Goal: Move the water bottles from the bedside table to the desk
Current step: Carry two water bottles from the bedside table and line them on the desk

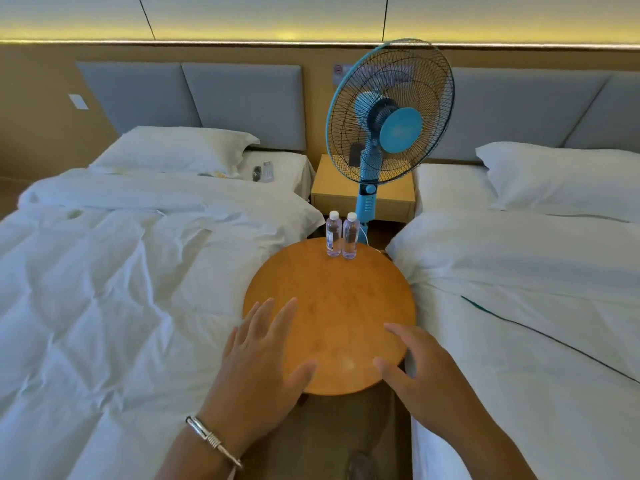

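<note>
2 water bottles (341,235) are set side by side at the far edge of the round table (329,306), between 2 beds; a fan (388,116) is placed behind them.

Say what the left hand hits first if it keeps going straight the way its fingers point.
Likely the left bottle. The left hand hovers open over the near edge of the round table, fingers aimed up and slightly right across bare wood. Height above the top is unclear.

No text was readable: the labels on the two water bottles (341,235) and the wall sticker (338,71) behind the fan (389,114) were blurred.
</note>
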